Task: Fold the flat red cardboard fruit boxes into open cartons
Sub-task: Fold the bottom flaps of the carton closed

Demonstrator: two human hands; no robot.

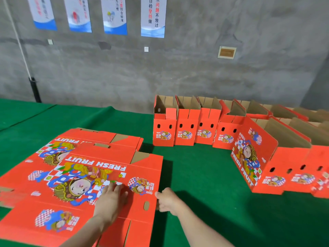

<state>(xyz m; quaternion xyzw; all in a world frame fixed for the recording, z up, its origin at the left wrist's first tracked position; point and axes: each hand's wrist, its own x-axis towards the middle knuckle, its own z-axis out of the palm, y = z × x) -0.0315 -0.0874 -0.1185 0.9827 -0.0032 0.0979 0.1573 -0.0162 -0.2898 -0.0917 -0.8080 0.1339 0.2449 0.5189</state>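
Presses left hand (112,198), fingers straight and close together, on the top flat (99,168) of a stack (85,139) at the table's (195,175) near-left corner. Curls right hand (168,201) round that flat's right edge, seemingly pinching it, though blurred there.

Could drag the sheet beneath along if lifted fast. Could crease off the score lines or tear at the slot (146,205) if pulled one-sided.

Reads "FRESH FRUIT" on the flat and on cartons (185,129) along the far-right edge. Shows Chinese text on wall posters (153,16).
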